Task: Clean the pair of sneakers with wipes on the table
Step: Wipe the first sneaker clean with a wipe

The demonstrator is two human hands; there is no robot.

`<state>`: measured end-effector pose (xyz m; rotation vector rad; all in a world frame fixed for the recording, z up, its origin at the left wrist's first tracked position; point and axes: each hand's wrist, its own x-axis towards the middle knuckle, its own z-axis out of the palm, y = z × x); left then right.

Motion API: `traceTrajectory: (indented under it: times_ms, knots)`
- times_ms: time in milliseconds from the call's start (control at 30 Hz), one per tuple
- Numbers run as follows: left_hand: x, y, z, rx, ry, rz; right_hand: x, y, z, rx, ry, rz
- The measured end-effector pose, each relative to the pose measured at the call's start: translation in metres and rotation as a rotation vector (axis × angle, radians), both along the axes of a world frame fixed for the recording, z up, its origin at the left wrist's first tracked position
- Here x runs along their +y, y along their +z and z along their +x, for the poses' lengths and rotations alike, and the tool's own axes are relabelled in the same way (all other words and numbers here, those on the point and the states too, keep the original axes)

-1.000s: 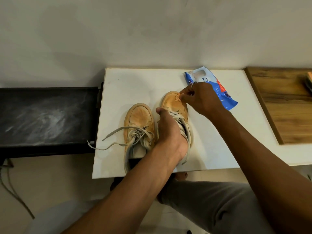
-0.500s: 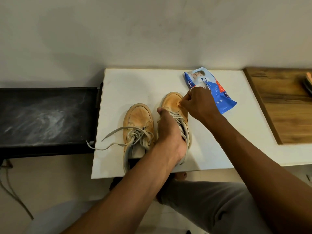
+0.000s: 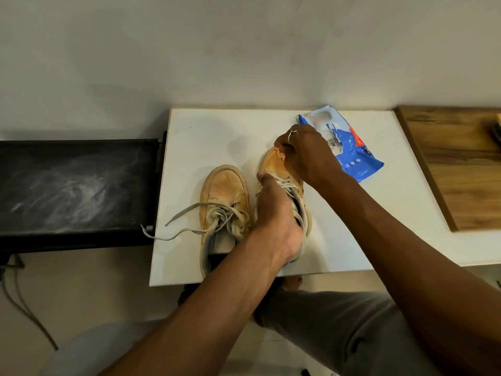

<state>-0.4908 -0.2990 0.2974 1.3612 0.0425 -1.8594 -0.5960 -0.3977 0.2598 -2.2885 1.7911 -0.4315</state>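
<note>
On a white surface (image 3: 217, 131), a person's left hand (image 3: 273, 213) grips a tan sneaker (image 3: 271, 165) at its laces, fingers curled round it, while the right hand (image 3: 306, 156) pinches a stained wipe (image 3: 282, 156) against the toe. The second sneaker (image 3: 222, 191) sits just beside it at nine o'clock, laces trailing over the edge. The right hand partly covers a blue wipes pack (image 3: 355, 153) at two o'clock, with a wooden board (image 3: 455, 164) beyond at three.
</note>
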Motion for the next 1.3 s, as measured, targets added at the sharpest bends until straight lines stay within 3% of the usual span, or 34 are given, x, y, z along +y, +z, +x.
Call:
traceTrajectory:
  times_ms: [300,433,667,900,1167,1300]
  knots:
    - [0.003,0.009,0.0,-0.016,0.075,-0.023,0.004,0.012,0.013,0.104,0.352,0.046]
    - [0.004,0.011,0.001,-0.011,0.103,-0.041,0.006,0.015,0.015,0.146,0.392,0.007]
    - [0.003,0.008,-0.001,-0.007,0.141,-0.059,0.001,0.011,0.005,0.184,0.083,-0.094]
    - [0.002,0.008,-0.001,0.004,0.149,-0.085,0.001,0.008,-0.004,0.041,-0.24,0.142]
    - [0.002,0.001,-0.001,0.015,0.149,-0.132,0.009,0.008,-0.003,0.14,-0.337,0.264]
    - [0.001,0.002,-0.001,0.012,0.111,-0.112,0.01,0.006,0.0,0.076,-0.367,0.26]
